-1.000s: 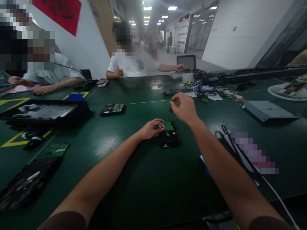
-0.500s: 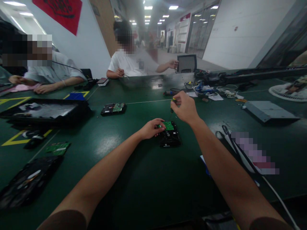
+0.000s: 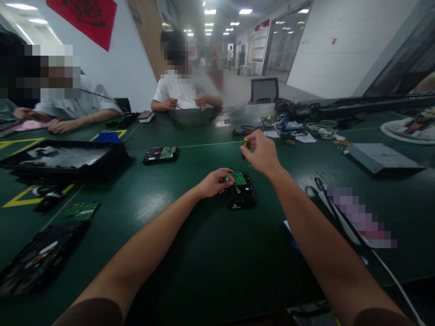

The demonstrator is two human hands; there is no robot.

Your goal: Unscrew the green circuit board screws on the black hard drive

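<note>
Head view: my right hand (image 3: 261, 152) grips a screwdriver (image 3: 243, 155) upright at the drive's (image 3: 240, 195) far end, left hand (image 3: 216, 183) clasping its left.

And the left hand (image 3: 217, 182) covers the left edge of the green board (image 3: 240, 179) on the hard drive (image 3: 242, 197) — pinching or merely pressing, there's no telling! Over to the right hand (image 3: 261, 151): its fingers hide part of the screwdriver (image 3: 245, 144), and that shaft is so thin at the tip that contact can't be judged. Specks (image 3: 249, 165) behind the drive: too tiny to name! The right forearm (image 3: 314, 235) blocks most of a blue-and-white item (image 3: 289, 228). Pixels swallow a pinkish object (image 3: 360, 215) at right. The left edge slices the larger black unit (image 3: 41, 258); the right edge clips the white grille (image 3: 390, 133). Across the table, a co-worker's (image 3: 178, 88) face is blurred — and whatever those hands hold, too small!
</note>
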